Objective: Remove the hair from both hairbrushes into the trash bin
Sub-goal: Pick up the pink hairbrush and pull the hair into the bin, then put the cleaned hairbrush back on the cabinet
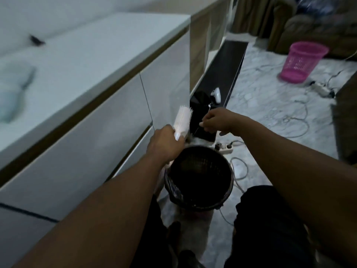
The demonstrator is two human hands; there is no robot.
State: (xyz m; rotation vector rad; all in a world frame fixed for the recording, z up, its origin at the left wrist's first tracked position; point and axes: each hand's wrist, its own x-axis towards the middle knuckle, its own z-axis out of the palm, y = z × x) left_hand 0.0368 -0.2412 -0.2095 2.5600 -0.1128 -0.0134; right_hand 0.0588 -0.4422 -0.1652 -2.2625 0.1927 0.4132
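Observation:
My left hand [165,144] grips the handle of a white hairbrush [182,120], its head upright with the bristles facing right. My right hand [218,120] hovers just right of the brush, fingers pinched on a thin strand of hair [197,130] that runs down and left toward the brush. Both hands are above the far rim of a black trash bin [199,179] that stands on the floor between my knees. A blurred pale blue object, possibly the second hairbrush [13,93], lies on the white cabinet top at far left.
A white cabinet [81,117] with drawers runs along the left. A black low shelf [222,78] lies beyond the bin with a white device on it. Power strips and cables cross the marble floor. A pink basket [301,62] stands at the far right.

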